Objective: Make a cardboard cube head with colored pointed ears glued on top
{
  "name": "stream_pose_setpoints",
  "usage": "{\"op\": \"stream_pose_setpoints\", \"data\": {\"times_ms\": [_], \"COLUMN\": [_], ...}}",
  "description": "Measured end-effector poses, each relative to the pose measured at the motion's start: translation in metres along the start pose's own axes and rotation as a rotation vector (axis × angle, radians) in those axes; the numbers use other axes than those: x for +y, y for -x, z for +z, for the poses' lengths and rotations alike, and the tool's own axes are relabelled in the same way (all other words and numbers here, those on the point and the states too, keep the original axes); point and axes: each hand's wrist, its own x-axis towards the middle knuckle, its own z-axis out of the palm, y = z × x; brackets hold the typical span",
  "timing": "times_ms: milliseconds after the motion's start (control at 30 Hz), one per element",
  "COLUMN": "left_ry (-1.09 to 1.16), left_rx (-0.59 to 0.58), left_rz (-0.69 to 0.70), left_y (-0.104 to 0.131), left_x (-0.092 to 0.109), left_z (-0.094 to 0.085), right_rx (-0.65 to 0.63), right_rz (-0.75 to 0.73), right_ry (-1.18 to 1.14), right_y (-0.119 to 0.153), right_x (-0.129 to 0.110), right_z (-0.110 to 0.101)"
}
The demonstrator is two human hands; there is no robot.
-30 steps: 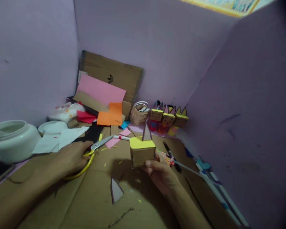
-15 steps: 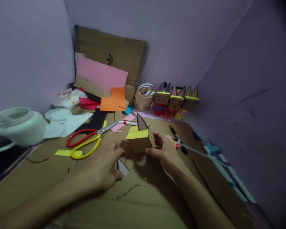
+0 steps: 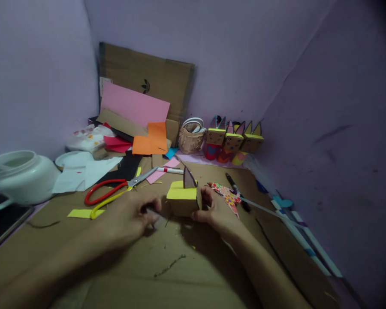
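Note:
A small cardboard box [image 3: 182,207] with a yellow top [image 3: 182,193] stands near the middle, and one dark-edged pointed ear [image 3: 189,178] rises from its right part. My right hand [image 3: 217,212] grips the box's right side between thumb and fingers. Left of the box, my left hand [image 3: 133,216] pinches a small pale pointed paper piece [image 3: 155,218], blurred by motion. Scissors with red and yellow handles [image 3: 105,191] lie open beyond my left hand, which partly covers the yellow handle.
Behind stand a woven basket [image 3: 191,140] and three eared box figures [image 3: 234,140] on coloured bases. A white pot [image 3: 27,178] is at the left, coloured papers [image 3: 149,139] at the back, a black pen [image 3: 238,191] and patterned paper [image 3: 225,194] at the right.
My left hand has picked the pale pointed piece up off the cardboard and moved it slightly up and left. My right hand still holds the box. The camera view has shifted a little.

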Motion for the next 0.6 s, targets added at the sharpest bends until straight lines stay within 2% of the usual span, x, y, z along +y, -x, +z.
{"op": "stream_pose_setpoints", "data": {"times_ms": [100,167,300,367,500,600], "left_ry": [0.016,-0.028,-0.097,-0.131,-0.094,-0.060], "left_rx": [0.231,0.288,0.290,0.271,0.237,0.215], "left_rz": [0.177,0.303,0.516,0.577,0.627,0.612], "left_y": [-0.007,-0.015,-0.032,-0.040,-0.048,-0.049], "left_x": [0.005,0.012,0.025,0.027,0.026,0.025], "left_z": [-0.022,-0.030,-0.028,-0.023,-0.015,-0.009], "right_rx": [-0.013,-0.026,-0.078,-0.043,0.098,0.139], "right_rz": [-0.028,-0.047,-0.100,-0.149,-0.254,-0.310], "right_ry": [0.134,0.190,0.225,0.259,0.329,0.370], "right_y": [0.000,0.001,0.003,0.004,0.007,0.009], "right_x": [0.004,0.006,0.006,0.006,0.005,0.001], "right_z": [-0.002,-0.002,-0.002,-0.004,-0.007,-0.006]}}
